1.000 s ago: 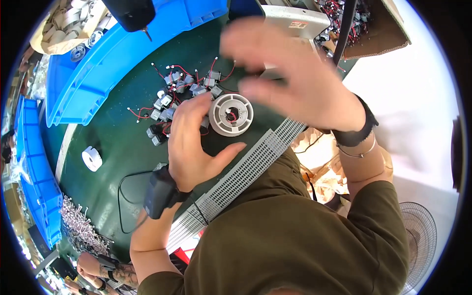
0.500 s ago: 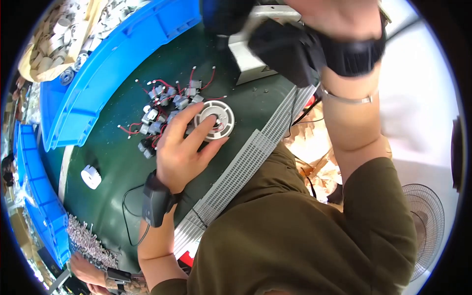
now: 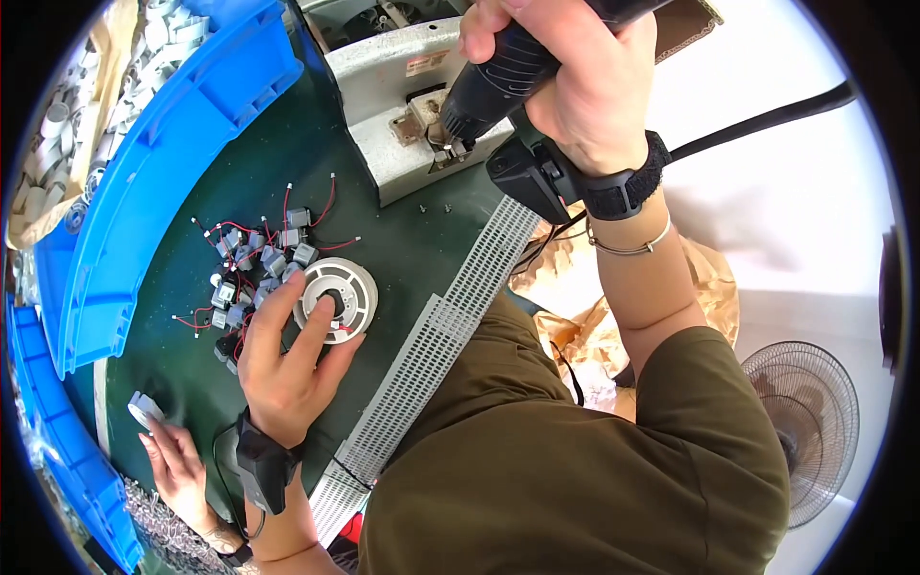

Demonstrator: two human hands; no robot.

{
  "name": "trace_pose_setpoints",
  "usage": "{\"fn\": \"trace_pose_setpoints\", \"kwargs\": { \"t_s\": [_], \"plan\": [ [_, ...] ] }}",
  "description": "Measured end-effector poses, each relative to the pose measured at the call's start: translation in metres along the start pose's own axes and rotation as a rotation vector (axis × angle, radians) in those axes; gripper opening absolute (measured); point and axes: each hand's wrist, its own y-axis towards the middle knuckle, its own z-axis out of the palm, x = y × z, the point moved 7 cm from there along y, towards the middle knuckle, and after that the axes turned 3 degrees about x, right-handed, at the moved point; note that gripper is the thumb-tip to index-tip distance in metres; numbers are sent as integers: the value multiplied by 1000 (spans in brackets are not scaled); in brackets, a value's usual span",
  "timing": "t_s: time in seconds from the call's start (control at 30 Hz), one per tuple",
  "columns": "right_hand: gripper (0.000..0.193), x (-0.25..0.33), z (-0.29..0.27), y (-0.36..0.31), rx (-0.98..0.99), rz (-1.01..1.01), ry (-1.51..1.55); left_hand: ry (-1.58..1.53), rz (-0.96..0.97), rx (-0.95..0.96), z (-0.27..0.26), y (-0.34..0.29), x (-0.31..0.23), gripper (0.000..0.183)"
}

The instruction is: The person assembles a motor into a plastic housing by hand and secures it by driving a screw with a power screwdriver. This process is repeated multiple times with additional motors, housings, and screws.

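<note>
My left hand grips a round white plastic housing lying on the green tabletop, its fingers over the ring and centre opening and its thumb at the near edge. With my right hand I clasp a black electric screwdriver, tilted down to the left. The driver's nose is at the outlet of a metal screw feeder; whether its bit touches a screw cannot be made out. Left of the housing lies a pile of small grey motors with red and black wires.
A co-worker's hand touches a white plastic part at the lower left. Blue bins line the far left. Small screws lie near the feeder. A perforated grey strip edges the table; a fan stands right.
My right hand, blurred before, now shows with the screwdriver at the feeder. The view has shifted, and the co-worker's hand has reached the white part. My left hand keeps the housing.
</note>
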Motion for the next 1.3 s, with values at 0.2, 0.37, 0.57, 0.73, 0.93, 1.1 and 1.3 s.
{"fn": "trace_pose_setpoints", "kwargs": {
  "t_s": [0.2,0.37,0.57,0.73,0.93,1.1,1.3],
  "plan": [
    [33,7,10,-1,235,-227,194,-4,20,-21,1,1,1,47],
    [39,7,6,5,317,-379,299,25,36,-40,-1,1,-2,47],
    [41,7,8,-14,35,-35,-8,28,31,-65,2,0,0,46],
    [43,7,11,-23,27,82,33,35,25,-70,0,0,-1,42],
    [44,-6,34,-34,49,316,265,-19,29,-106,-3,5,-5,36],
    [42,-23,71,-45,75,667,712,-45,14,-124,-4,3,-3,34],
    [44,-25,102,-62,89,1019,1097,-60,53,-132,-3,5,-4,33]
  ]
}}
